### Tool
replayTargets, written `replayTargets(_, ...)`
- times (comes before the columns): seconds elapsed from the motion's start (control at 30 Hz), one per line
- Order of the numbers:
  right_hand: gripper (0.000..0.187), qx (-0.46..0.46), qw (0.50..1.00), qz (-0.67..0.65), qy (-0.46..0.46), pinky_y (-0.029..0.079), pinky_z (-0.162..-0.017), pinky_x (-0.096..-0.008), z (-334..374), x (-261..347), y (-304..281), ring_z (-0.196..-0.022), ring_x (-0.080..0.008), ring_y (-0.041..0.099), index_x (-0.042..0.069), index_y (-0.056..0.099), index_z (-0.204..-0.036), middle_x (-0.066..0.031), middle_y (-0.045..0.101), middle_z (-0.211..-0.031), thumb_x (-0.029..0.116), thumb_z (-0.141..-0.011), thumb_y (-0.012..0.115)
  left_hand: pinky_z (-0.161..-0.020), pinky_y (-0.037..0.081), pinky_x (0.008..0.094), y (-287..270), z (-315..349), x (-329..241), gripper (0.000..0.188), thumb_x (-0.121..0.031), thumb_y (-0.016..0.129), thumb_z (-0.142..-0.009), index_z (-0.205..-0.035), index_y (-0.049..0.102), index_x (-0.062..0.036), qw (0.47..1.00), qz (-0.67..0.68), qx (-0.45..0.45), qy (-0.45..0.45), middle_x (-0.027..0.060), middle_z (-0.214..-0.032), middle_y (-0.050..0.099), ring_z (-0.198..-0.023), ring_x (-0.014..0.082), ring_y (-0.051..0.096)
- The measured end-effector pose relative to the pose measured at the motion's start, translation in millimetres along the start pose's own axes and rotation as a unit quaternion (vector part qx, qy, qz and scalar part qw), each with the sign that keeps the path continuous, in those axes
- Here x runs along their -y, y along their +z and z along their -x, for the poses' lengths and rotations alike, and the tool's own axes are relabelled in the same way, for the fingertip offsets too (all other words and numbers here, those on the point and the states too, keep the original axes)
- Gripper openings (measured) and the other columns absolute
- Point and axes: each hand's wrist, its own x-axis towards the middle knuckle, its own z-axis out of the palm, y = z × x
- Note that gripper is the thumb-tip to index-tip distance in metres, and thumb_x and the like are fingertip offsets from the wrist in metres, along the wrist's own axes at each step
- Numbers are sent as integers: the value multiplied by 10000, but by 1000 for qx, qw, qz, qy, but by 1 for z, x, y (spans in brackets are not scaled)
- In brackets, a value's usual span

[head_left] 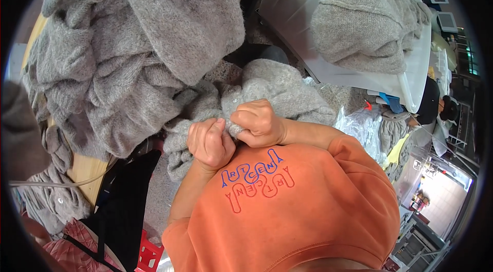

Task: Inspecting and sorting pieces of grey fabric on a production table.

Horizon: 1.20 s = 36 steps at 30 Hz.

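Observation:
A grey knitted garment [282, 87] lies bunched in front of my chest, with a small pale spot on it near my hands. Both hands are closed on its near edge, side by side and almost touching. My left hand [209, 141] is curled with the thumb on top. My right hand [258, 122] makes a fist around the fabric, knuckles up; whatever lies inside the fingers is hidden. Just beyond my left hand, a large heap of grey knitwear [154, 41] spills over the edge of a wooden table [84, 177].
A pale plastic bin or tray [303, 31] at the right bears another grey knit pile [364, 20]. Clear plastic bags [359, 125] lie right of my arm. At the lower left are a person's pink patterned clothing [77, 249] and a red stool [148, 254]. Another person [429, 102] is at far right.

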Motion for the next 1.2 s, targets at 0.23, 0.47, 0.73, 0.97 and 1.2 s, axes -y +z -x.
replayTargets(0.23, 168, -1, 999, 48, -3, 397, -435, -346, 4, -6, 1, -503, -259, 494, 47, 464, -650, -79, 438, -570, 64, -545, 594, -452, 407, 312, -1, 5, -3, 171, 92, 572, -658, -806, 539, 14, 998, 47, 25, 32, 127, -689, 561, -535, 243, 532)
replayTargets(0.47, 538, 183, 964, 193, 27, 444, -605, -374, 31, -41, -24, -819, -297, 520, 56, 490, -1048, -146, 476, -1022, 77, -531, 638, -657, 446, 362, -25, 51, 26, 350, -83, 674, -626, -954, 562, -33, 971, -54, 235, -5, 140, -945, 570, -784, 276, 560)
replayTargets(0.73, 546, 216, 868, 329, 303, 466, -695, -440, 107, -88, -40, -964, -355, 498, 49, 446, -1136, -205, 423, -1180, 87, -618, 613, -828, 430, 396, -30, 110, 68, 646, -55, 650, -589, -1195, 429, -89, 853, -191, 354, -332, 262, -1206, 421, -1062, 431, 461)
replayTargets(0.97, 299, -122, 938, -52, 321, 439, -723, -366, 64, -74, -89, -863, -338, 553, -20, 539, -870, -189, 575, -862, 26, -576, 555, -690, 444, 279, 35, -23, -11, 241, -26, 574, -661, -892, 529, 28, 904, 237, 219, -281, 118, -802, 612, -751, 149, 560)
replayTargets(1.2, 592, -629, 773, -17, -81, 225, -1036, -363, 35, 25, -259, -1245, -239, 295, -20, 217, -1336, -139, 276, -1365, 337, -891, 374, -934, 356, 398, 60, -251, -116, 799, -230, 700, -656, -1291, 288, 25, 927, 322, 120, 149, 205, -1325, 301, -1201, 315, 360)
